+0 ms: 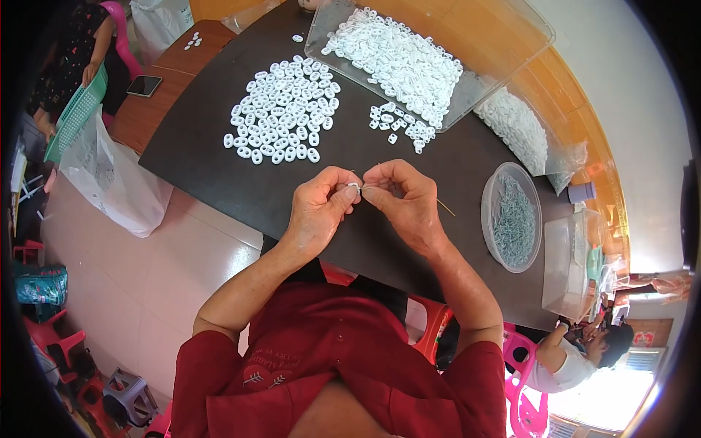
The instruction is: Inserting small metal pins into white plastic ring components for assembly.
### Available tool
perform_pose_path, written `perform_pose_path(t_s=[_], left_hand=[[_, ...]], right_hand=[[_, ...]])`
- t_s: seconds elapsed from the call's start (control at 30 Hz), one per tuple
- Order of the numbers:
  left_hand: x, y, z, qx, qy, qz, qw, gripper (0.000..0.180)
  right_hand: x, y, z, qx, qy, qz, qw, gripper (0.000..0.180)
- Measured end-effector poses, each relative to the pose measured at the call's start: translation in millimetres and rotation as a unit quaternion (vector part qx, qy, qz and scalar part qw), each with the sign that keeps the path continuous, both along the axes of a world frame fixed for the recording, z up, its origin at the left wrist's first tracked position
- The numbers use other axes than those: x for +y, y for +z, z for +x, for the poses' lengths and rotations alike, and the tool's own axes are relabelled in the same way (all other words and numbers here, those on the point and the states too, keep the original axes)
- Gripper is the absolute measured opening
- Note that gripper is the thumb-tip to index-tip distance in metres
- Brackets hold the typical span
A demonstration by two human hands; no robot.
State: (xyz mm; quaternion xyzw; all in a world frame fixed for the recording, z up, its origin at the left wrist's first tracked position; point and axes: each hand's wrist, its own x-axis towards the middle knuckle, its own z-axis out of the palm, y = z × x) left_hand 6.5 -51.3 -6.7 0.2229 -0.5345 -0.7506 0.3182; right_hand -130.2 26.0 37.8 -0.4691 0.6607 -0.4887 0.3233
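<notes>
1. At far left we see another person's hand (90,74) at the rim of a green perforated plastic basket (74,120); a white plastic bag (115,182) hangs just below it.
2. Beside these, on a reddish-brown wooden table (129,120), we find a dark flat phone (144,86) and, farther back, a few small white pieces (193,41).
3. Next, on our dark brown tabletop (212,168), spreads a broad group of white oval two-holed pieces (285,109), mostly lying flat.
4. Our left hand (319,206) pinches a small white piece (355,187) between thumb and fingers, above the tabletop near its front edge.
5. Our right hand (404,201) is drawn into a pinch, its fingertips meeting the left hand's at that piece; what it grips is too small to tell.
6. Beyond the hands, loose small white pieces (420,133) lie beside a clear rectangular plastic tray (476,95) heaped with more.
7. A thin yellowish stick (446,208) shows just right of our right hand; we cannot tell whether it is held.
8. Farther right, we see a round translucent plastic tub (538,233) of thin grey-blue pieces (513,219), then a clear box (561,281) and a purple cup (582,192).
</notes>
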Motion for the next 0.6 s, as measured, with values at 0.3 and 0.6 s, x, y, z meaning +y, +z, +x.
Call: perform_pose_path(t_s=[0.3, 0.6], left_hand=[[9.3, -5.6, -3.7, -0.067, 0.099, -0.197, 0.973, 0.003], [7.7, -5.7, 1.2, -0.04, 0.066, -0.109, 0.991, 0.01]], right_hand=[[-0.1, -1.3, 4.4, 0.041, -0.011, 0.004, 0.999, 0.012], [-0.3, -9.0, 7.4, -0.007, -0.019, -0.03, 0.999, 0.011]])
